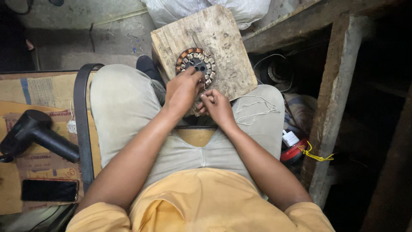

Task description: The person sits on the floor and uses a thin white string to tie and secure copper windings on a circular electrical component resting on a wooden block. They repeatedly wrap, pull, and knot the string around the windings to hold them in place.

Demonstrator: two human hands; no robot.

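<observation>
- Dim workshop corner around me: rough concrete floor (77, 43) ahead, a dark wooden bench frame (330, 107) off to my right, flattened cardboard (25, 94) on my left.
- I'm seated, with a worn wooden block (223, 51) propped against my knees, tilted up toward me.
- On that block lies the stator (195, 65), a round ring of copper windings with pale insulation slips between the slots and a dark hub at the centre.
- My left hand (183, 91) rests on the near edge of the ring, fingers curled down onto the windings; it covers the lower part, so I can't tell exactly what it pinches.
- My right hand (218, 107) sits just below, fingers closed together as if nipping something thin; a white cord (257, 112) trails across my right thigh, but whether it runs into that pinch I cannot tell.
- Handling, as I judge it: the steel core will be heavy and stiff for its size, safe to grip by the outer rim.
- The copper coils are the delicate part: thin wire, easily nicked, so press lightly.
- The cord is limp and light, and needs a fingertip pinch.
- Off to my left lie a black heat gun (34, 133) and a dark phone (49, 190) on the cardboard.
- By my right leg there's a red spool (294, 154) and a yellow tie (315, 155).
</observation>
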